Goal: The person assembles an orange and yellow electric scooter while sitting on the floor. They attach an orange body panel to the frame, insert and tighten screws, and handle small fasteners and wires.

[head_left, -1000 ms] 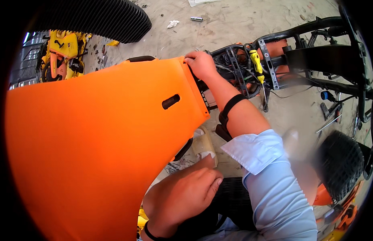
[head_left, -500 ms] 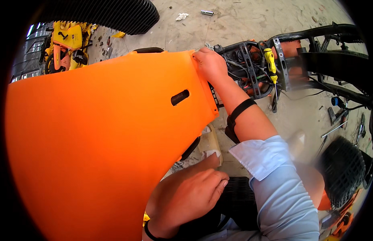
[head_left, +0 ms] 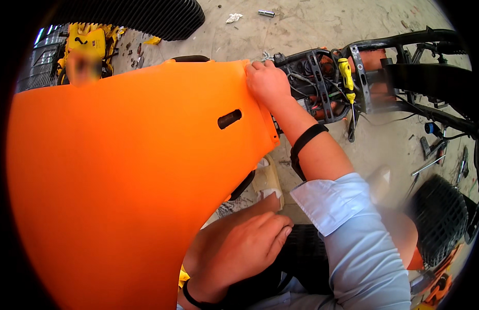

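A large smooth orange plastic panel (head_left: 131,155) with an oblong slot fills the left side. My right hand (head_left: 268,82) reaches across to the panel's far right corner, its fingers curled over the edge beside the dark metal vehicle frame (head_left: 327,88). Low in the middle, my left hand (head_left: 257,240) hovers or rests above my leg, apart from the panel's visible edge. Its thumb lies against the curled fingers; whatever they hold, if anything, is hidden. A yellow-handled screwdriver (head_left: 346,75) lies on the frame's cross bars, its shaft toward me.
Wiring fills the frame's near end. A black ribbed piece (head_left: 167,20) stands at the far left, near a yellow vehicle (head_left: 87,44). On the floor are a metal socket (head_left: 266,13), crumpled white tissue (head_left: 234,18), a black crate (head_left: 441,227) and scattered tools at the right.
The panel and the frame appear slightly higher in the picture. My right hand stays at the panel's corner, its fingers a little more curled. My left hand has barely moved.
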